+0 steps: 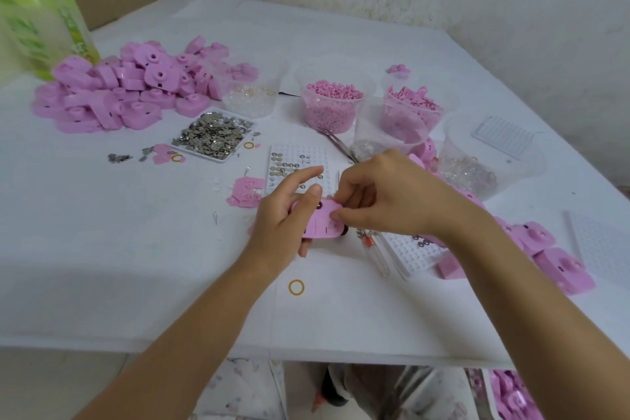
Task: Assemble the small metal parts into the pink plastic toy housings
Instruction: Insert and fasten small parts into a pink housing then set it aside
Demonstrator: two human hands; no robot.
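Above the counter (136, 249), the left hand (284, 218) curls its grip round a pink housing (324, 223) as the right hand (385, 194) pinches its top edge; a skewed push could jam the fit or knock the housing loose.

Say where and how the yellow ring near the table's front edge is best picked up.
Probably from straight above, pinching its thin rim: the yellow ring lies flat and alone on the white table, so a fingertip in its open middle and a thumb outside can lift one edge.
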